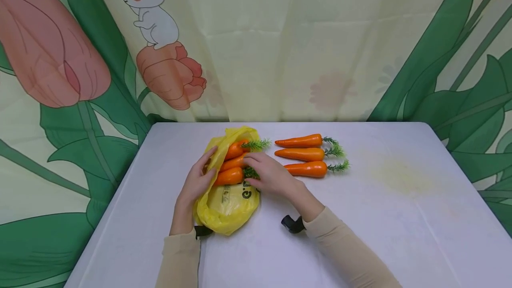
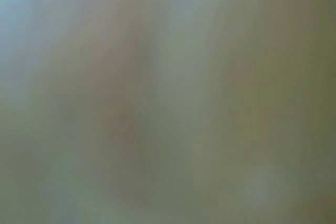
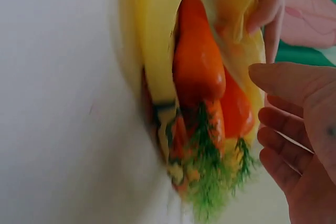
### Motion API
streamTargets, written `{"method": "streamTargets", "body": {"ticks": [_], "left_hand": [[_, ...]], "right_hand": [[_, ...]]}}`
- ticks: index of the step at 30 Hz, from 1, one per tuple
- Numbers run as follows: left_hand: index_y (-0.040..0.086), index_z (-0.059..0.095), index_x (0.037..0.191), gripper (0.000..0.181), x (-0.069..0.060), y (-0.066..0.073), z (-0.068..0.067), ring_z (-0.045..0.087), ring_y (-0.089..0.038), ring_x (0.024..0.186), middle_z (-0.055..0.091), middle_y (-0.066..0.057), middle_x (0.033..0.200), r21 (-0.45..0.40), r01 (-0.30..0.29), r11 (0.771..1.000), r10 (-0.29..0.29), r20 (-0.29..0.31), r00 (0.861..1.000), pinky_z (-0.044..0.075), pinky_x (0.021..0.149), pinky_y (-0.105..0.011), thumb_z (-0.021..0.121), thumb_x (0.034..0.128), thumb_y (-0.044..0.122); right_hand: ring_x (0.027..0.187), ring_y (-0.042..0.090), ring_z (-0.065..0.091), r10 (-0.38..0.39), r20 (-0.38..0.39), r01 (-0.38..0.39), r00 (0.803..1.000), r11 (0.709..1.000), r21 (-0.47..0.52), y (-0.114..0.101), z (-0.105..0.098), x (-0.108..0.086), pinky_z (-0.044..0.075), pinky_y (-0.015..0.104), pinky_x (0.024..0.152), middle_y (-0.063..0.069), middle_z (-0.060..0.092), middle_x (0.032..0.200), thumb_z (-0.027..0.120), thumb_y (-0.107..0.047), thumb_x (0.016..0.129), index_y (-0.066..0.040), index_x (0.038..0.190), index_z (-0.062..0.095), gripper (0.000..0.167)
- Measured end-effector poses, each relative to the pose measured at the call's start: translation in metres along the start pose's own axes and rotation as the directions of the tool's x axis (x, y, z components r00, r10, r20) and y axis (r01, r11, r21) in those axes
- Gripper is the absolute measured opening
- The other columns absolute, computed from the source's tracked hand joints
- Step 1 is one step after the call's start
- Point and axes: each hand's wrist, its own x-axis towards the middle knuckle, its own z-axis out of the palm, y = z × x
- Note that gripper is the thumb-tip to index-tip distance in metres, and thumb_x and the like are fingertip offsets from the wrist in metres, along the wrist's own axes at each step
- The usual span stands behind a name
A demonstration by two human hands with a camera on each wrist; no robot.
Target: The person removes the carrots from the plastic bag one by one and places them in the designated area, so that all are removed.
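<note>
Our right hand (image 1: 272,174) is hovering by the carrots with thumb and fingers spread apart, pinching nothing, while our left hand (image 1: 198,179) is touching the bag's left side; we cannot tell whether it is pinching the plastic. Three carrots (image 1: 232,176) are showing inside the yellow bag (image 1: 230,223), and three more are lying just right of it, so we are judging the work as roughly midway, evenly split between in and out. Those inside are pointing their hidden tips left and their greens (image 1: 256,145) right, their long axes running across the table (image 1: 380,230) and slanting slightly away at the leafy ends. The outer three are lying nearly parallel, tips also leftward, the nearest tip hiding behind our right hand. Beyond the table, a printed curtain (image 1: 248,57) is hanging.
</note>
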Motion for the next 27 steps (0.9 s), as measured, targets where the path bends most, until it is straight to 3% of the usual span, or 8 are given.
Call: {"method": "streamTargets", "body": {"ticks": [5, 13, 17, 27], "left_hand": [[0.015, 0.036, 0.158, 0.061, 0.000, 0.000, -0.001, 0.048, -0.032, 0.124, 0.047, -0.020, 0.141, -0.003, -0.010, 1.000, 0.010, -0.007, 1.000, 0.041, 0.102, -0.046, 0.049, 0.1006, 0.000], [0.012, 0.039, 0.157, 0.061, -0.001, 0.000, -0.001, 0.052, -0.033, 0.113, 0.052, -0.022, 0.133, -0.016, -0.045, 0.999, 0.045, -0.013, 0.999, 0.047, 0.089, -0.026, 0.050, 0.0989, -0.004], [0.013, 0.040, 0.156, 0.062, 0.000, -0.001, -0.001, 0.054, -0.034, 0.112, 0.053, -0.022, 0.131, -0.022, -0.048, 0.999, 0.047, -0.024, 0.999, 0.048, 0.087, -0.025, 0.050, 0.0984, -0.004], [0.014, 0.039, 0.157, 0.060, -0.001, -0.002, -0.004, 0.053, -0.033, 0.112, 0.052, -0.021, 0.133, -0.003, -0.037, 0.999, 0.037, -0.022, 0.999, 0.047, 0.090, -0.027, 0.049, 0.0998, -0.002]], "right_hand": [[0.128, 0.028, 0.050, -0.008, 0.024, 0.009, 1.000, 1.000, -0.028, -0.014, 0.013, 0.018, 0.038, 0.038, 0.109, 0.011, 0.057, 0.136, 0.077, -0.020, 0.091, -0.003, 0.133, 0.061, 0.047], [0.127, 0.025, 0.051, 0.019, 0.065, -0.015, 0.998, 0.998, -0.065, -0.024, 0.035, 0.028, 0.038, 0.037, 0.108, 0.007, 0.056, 0.138, 0.075, -0.022, 0.093, -0.006, 0.135, 0.061, 0.046], [0.128, 0.026, 0.051, 0.048, 0.076, -0.041, 0.996, 0.995, -0.096, -0.025, 0.041, 0.029, 0.039, 0.038, 0.108, 0.007, 0.056, 0.139, 0.076, -0.022, 0.092, -0.007, 0.135, 0.062, 0.047], [0.121, 0.023, 0.053, 0.039, 0.067, -0.024, 0.997, 0.975, -0.219, -0.029, 0.052, 0.037, 0.041, 0.034, 0.105, 0.005, 0.058, 0.133, 0.076, -0.019, 0.091, -0.009, 0.133, 0.063, 0.045]]}}
